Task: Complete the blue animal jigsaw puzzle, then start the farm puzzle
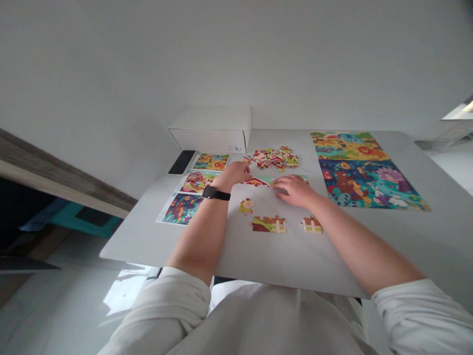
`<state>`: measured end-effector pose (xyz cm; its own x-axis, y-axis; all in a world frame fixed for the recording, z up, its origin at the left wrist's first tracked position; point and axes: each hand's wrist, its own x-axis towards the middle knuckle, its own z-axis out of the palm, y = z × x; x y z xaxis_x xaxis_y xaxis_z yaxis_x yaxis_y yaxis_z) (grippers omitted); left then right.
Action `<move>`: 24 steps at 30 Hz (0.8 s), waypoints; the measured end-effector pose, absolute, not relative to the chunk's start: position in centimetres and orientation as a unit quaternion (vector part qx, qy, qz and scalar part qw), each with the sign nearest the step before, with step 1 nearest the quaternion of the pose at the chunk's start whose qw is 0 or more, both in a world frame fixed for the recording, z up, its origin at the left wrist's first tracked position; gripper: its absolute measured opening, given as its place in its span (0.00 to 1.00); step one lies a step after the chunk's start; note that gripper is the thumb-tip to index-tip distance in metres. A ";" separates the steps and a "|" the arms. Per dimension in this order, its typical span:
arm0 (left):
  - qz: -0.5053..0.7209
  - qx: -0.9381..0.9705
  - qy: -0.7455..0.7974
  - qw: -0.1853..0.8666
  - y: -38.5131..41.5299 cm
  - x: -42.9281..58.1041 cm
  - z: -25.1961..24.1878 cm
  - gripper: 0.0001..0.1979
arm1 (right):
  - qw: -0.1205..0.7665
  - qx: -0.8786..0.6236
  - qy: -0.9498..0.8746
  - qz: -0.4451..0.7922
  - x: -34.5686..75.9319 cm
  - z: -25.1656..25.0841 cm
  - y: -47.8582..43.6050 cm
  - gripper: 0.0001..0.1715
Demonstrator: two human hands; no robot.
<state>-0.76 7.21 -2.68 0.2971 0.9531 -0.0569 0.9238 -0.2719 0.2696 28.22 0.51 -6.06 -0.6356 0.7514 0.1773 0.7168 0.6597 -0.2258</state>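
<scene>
My left hand (238, 172), with a black watch (216, 193) on its wrist, is at the left end of a joined strip of puzzle pieces (256, 182). Its curled fingers are closed on a small puzzle piece (247, 159), partly hidden by them. My right hand (293, 190) rests with fingers stretched out on the strip's right part and covers some of it. Just beyond both hands lies a pile of loose puzzle pieces (275, 158). Nearer to me are a single green piece (246, 206), a joined fence section (269, 225) and another fence piece (312, 225).
A white box (210, 135) stands against the wall at the back left. By my left arm lie a phone (182, 162) and a sheet with three small pictures (185, 208). A large colourful picture sheet (364, 170) covers the table's right side.
</scene>
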 end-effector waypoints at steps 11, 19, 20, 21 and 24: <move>0.043 0.790 0.592 0.152 7.0 -0.5 -2.9 0.09 | 0.132 -0.396 -0.907 0.061 28.1 -5.8 0.5 0.17; 0.039 0.796 0.586 0.145 6.9 -0.4 -3.0 0.10 | 0.175 -0.398 -0.898 0.075 28.9 -5.7 1.2 0.23; 0.040 0.796 0.585 0.149 7.0 -0.4 -3.0 0.10 | 0.195 -0.415 -0.886 0.072 29.4 -5.4 1.4 0.26; 0.039 0.795 0.585 0.153 7.0 -0.4 -3.0 0.10 | 0.219 -0.439 -0.869 0.066 30.0 -5.0 1.7 0.29; 0.038 0.796 0.585 0.151 7.1 -0.2 -3.0 0.08 | 0.266 -0.530 -0.804 0.049 32.0 -3.5 2.5 0.29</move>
<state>-0.25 7.10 -3.02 0.3130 0.9426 -0.1161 0.9197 -0.2704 0.2845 31.97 2.52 -3.47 -0.2980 0.8778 0.3750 0.8256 0.4343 -0.3603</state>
